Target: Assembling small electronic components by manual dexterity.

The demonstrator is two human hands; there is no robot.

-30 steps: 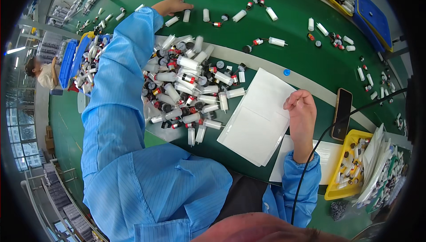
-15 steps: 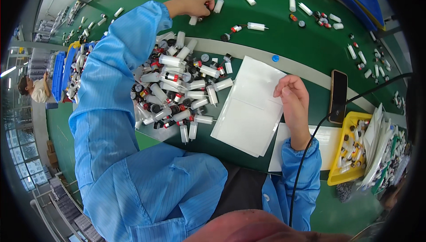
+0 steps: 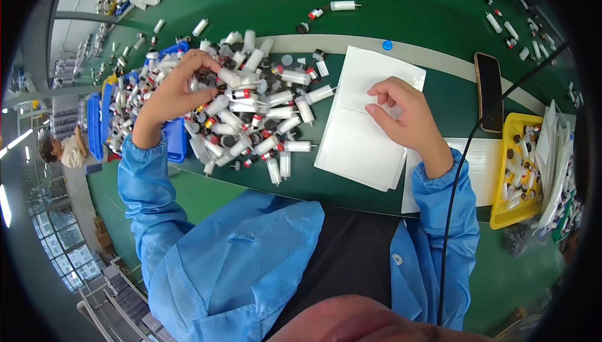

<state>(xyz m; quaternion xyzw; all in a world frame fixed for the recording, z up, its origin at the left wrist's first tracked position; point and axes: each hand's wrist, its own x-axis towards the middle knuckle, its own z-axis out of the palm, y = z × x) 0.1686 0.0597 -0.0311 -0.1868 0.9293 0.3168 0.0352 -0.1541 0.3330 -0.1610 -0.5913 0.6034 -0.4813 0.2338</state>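
My left hand (image 3: pixel 179 88) is over the left side of a pile of small white plastic cylinders (image 3: pixel 279 99) with red and black parts. Its thumb and index finger are apart, and one white cylinder (image 3: pixel 229 78) lies just beyond the fingertips; I see no clear grip on it. My right hand (image 3: pixel 407 113) hovers above or rests lightly on a stack of white flat sheets or bags (image 3: pixel 357 147). Its fingers are loosely bent, the thumb stands apart from them, and nothing shows between.
A blue bin (image 3: pixel 177 138) and more cylinders stand left of the pile. Loose pieces, including a white cylinder (image 3: pixel 343 6), lie on the green surface beyond. At right are a phone (image 3: pixel 489 91), a yellow tray (image 3: pixel 501 207) and a black cable (image 3: pixel 453 194). A blue cap (image 3: pixel 387 45) lies ahead.
My left hand has come back from the far green surface to the pile. My right hand has turned, its fingers now pointing left over the white sheets. The view has shifted.
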